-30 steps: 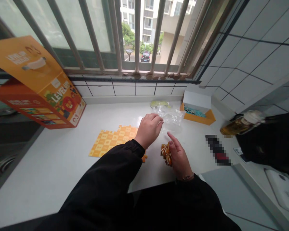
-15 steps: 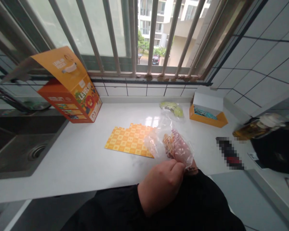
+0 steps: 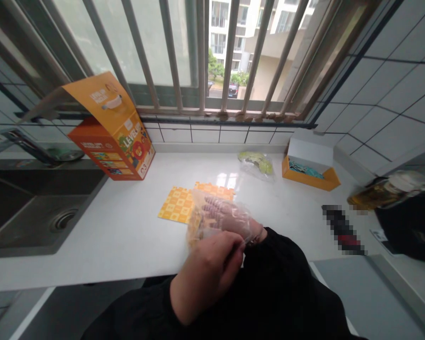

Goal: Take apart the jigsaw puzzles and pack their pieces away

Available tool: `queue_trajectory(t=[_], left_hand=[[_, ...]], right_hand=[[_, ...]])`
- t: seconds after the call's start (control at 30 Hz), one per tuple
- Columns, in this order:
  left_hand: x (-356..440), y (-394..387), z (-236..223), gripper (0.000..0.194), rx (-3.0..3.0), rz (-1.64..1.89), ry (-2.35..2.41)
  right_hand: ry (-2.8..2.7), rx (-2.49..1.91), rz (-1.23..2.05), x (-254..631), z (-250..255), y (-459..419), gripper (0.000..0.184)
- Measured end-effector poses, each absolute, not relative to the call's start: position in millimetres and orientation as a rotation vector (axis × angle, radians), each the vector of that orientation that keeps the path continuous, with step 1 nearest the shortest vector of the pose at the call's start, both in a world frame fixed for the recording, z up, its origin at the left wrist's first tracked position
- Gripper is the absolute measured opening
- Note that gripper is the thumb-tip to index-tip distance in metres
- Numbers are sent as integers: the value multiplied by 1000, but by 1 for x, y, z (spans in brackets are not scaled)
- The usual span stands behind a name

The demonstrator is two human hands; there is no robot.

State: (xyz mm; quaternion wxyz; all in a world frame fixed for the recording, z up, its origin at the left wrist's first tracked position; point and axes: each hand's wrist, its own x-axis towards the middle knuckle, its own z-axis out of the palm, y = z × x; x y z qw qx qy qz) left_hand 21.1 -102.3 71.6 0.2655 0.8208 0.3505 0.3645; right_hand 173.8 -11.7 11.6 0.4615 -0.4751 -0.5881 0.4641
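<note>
My left hand (image 3: 210, 271) is closed in a pinch on the near edge of a clear plastic bag (image 3: 194, 226). Inside the bag, seen through the plastic, is my right hand (image 3: 235, 222), pointing left. Glare and creases blur its fingers, so their grip does not show. Small yellow-orange pieces lie at the left part of the bag; their shape is hard to make out. Behind and partly under the bag rests a yellow-orange checkered puzzle sheet (image 3: 175, 205) on the white counter, with a notched far edge.
An orange-yellow box (image 3: 127, 146) with its lid up stands beside the sink (image 3: 81, 212). Farther back are a clear bag with green contents (image 3: 257, 163) and an open yellow box (image 3: 306, 174) holding teal packets. A bottle (image 3: 382, 191) and a pixelated dark object (image 3: 343, 231) lie right.
Both hands and the bag have moved left, so the bag now covers the right part of the checkered sheet. The view has shifted slightly.
</note>
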Motion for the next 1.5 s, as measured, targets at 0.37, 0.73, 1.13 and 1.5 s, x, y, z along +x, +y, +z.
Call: queue_trajectory(t=[0.37,0.73,1.13,1.5], left_hand=[[5,-129,44,12,1971,667,984],[1,-94,86,8,1926,909,1061],[-41,48,2,65,2454,488,1614],[-40,-30,-39,84,2520,136,1725]], right_hand=[[-1867,-1168,1066,194,29,-45,28],[-1822,-978,1401,190,90,6,60],[-1817,-1455,656,202,13,82,66],[-2062,-1693,355,224,-56,-25,59]])
